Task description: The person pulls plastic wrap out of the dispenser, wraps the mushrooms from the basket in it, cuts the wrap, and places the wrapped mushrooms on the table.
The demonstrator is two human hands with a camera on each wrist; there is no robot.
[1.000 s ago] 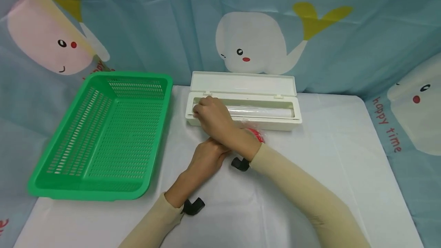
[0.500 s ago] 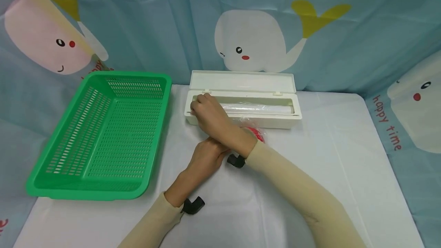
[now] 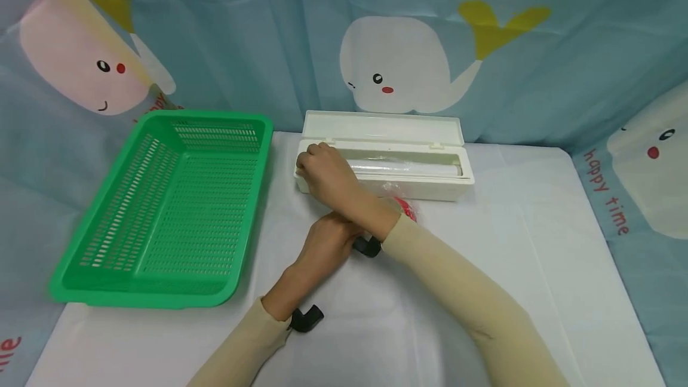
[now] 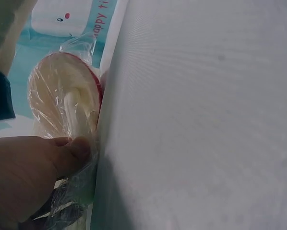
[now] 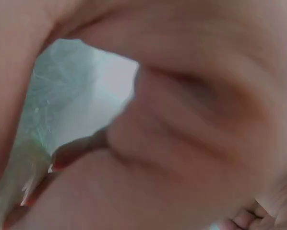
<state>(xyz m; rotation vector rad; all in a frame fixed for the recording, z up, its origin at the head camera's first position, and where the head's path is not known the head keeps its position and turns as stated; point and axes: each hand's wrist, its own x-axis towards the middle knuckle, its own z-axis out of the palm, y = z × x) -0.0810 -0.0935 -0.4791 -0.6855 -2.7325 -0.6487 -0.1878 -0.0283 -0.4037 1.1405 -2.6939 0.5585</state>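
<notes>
A white cling film dispenser (image 3: 438,190) stands with its lid raised and a roll of film (image 3: 408,168) inside. My right hand (image 3: 328,175) is at its left end, fingers curled; clear film (image 5: 21,184) shows by the fingertips in the right wrist view. Crossed beneath that forearm, my left hand (image 3: 325,243) pinches a film-wrapped round thing (image 4: 62,88), cream inside with a red edge, between thumb and fingers. Its exact kind is unclear. In the head view only a red part (image 3: 407,209) shows past the right wrist. Loose film (image 3: 391,189) hangs at the dispenser's front.
A green perforated plastic basket (image 3: 145,299) stands on the left of the white-covered table (image 3: 516,243). Behind rises a blue curtain (image 3: 242,52) with whale prints. Black wrist mounts (image 3: 307,319) are on both forearms.
My right hand has shifted slightly left along the dispenser, to its end. The left hand keeps its pinch in nearly the same place. The head view has swayed a little.
</notes>
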